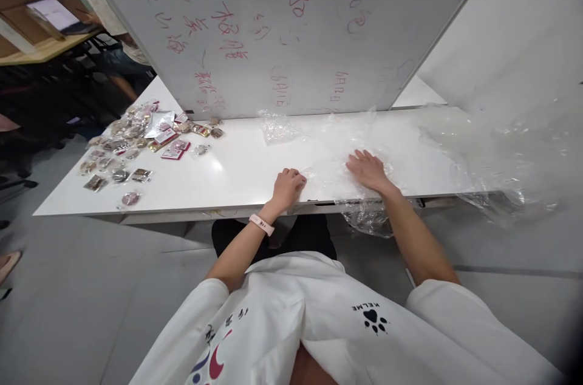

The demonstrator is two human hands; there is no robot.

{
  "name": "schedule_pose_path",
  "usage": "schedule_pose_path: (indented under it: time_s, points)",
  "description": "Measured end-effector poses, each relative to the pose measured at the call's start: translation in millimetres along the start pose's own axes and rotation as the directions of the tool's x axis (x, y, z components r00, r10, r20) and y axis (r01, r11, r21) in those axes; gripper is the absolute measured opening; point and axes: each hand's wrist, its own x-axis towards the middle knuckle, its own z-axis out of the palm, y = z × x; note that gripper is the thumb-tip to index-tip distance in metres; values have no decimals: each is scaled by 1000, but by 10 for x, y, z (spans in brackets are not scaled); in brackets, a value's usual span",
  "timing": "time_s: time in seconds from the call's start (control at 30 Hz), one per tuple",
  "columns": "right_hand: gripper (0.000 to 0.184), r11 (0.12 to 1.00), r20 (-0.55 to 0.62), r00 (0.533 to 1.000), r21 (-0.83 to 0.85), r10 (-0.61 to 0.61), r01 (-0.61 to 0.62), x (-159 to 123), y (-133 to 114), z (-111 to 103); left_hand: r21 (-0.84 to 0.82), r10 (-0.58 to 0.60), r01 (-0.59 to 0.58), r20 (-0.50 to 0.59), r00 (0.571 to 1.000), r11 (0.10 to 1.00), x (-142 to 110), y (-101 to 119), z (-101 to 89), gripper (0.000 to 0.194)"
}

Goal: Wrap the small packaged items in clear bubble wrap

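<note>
A thin sheet of clear plastic [325, 163] lies on the white table in front of me, between and under my hands. My left hand [288, 188] rests at the sheet's left edge, its fingers curled and closed on the plastic there. Flat on the sheet, with fingers spread, is my right hand [368, 170]. More crumpled clear plastic [371, 222] hangs over the table's front edge below my right wrist. A crinkled clear piece [279, 128] lies farther back, apart from both hands.
Many small wrapped packets [121, 145] are spread over the left end of the white table [237, 181]. A whiteboard [291, 33] with red writing stands along the back. Large clear plastic sheeting [505, 154] drapes over the right end. A person [112, 14] is at the far left.
</note>
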Motion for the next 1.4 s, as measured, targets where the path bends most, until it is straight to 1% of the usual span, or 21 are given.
schedule_pose_path:
  time_s: [0.13, 0.27, 0.33, 0.4, 0.47, 0.53, 0.57, 0.6, 0.63, 0.7, 0.73, 0.8, 0.87, 0.93, 1.0, 1.07, 1.13, 1.17, 1.23, 1.3, 1.4]
  points:
    - [62, 986, -21, 986, -2, 164, -164, 317, 574, -64, -81, -99, 100, 19, 995, 992, 90, -296, -151, 22]
    - [59, 935, -84, 933, -19, 351, -353, 417, 1020, -371, -114, -259, 247, -107, 960, 962, -64, -732, -489, 29]
    - [57, 914, -172, 901, -16, 398, -406, 364, 1066, -532, -100, -335, 322, -171, 926, 941, -180, -944, -688, 34]
    - [54, 912, -313, 862, 42, 399, -408, 231, 892, -604, -57, -372, 370, -241, 896, 927, -273, -1089, -873, 38]
    - [53, 933, -378, 853, 160, 360, -322, 21, 489, -523, -24, -389, 406, -341, 856, 914, -316, -1110, -999, 39]
    - [54, 948, -274, 936, 287, 221, -139, -250, -56, -288, -25, -387, 419, -439, 811, 907, -322, -985, -1032, 35]
    - [56, 950, -238, 966, 312, 104, -26, -401, -334, -135, -34, -368, 398, -459, 809, 917, -326, -877, -1011, 33]
    - [58, 949, -209, 977, 300, -37, 100, -558, -586, 20, -38, -331, 352, -446, 831, 935, -341, -753, -971, 31]
    - [57, 941, -192, 968, 265, -160, 209, -715, -796, 161, -39, -279, 288, -398, 874, 957, -372, -625, -918, 29]
    - [51, 943, -213, 946, 176, -245, 283, -1002, -1044, 345, -32, -133, 129, -186, 974, 991, -491, -408, -807, 27]
    - [48, 949, -223, 944, 146, -243, 279, -1118, -1083, 372, -35, -68, 66, -63, 996, 997, -568, -336, -763, 30]
    - [44, 966, -239, 953, 134, -187, 223, -1259, -1052, 304, -74, 10, -1, 114, 993, 997, -708, -275, -715, 34]
    - [44, 964, -253, 958, 190, -136, 187, -1240, -995, 149, -150, 11, 15, 166, 986, 989, -748, -297, -709, 35]
    - [46, 936, -241, 960, 281, -144, 211, -1050, -1028, 24, -225, -25, 57, 143, 989, 973, -643, -356, -709, 36]
    - [51, 902, -167, 961, 339, -221, 266, -724, -1162, 15, -296, -70, 106, 132, 989, 949, -424, -450, -705, 36]
    - [57, 907, -47, 954, 297, -297, 297, -339, -1318, 129, -370, -165, 193, 107, 980, 909, -180, -613, -735, 33]
    - [60, 930, 22, 948, 202, -318, 307, 23, -1402, 297, -393, -344, 307, -26, 939, 867, -3, -882, -852, 27]
    - [61, 938, 27, 949, 164, -315, 306, 176, -1405, 375, -366, -437, 363, -143, 888, 857, 40, -1056, -950, 23]
    - [60, 943, -8, 951, 123, -310, 309, 408, -1355, 486, -231, -569, 523, -405, 715, 821, 24, -1454, -1209, 21]
    - [59, 943, -61, 949, 108, -310, 315, 539, -1279, 534, -191, -621, 625, -507, 598, 757, -97, -1858, -1495, 26]
    - [57, 941, -123, 941, 87, -316, 327, 598, -1216, 547, -171, -671, 721, -554, 493, 671, -322, -2348, -1830, 40]
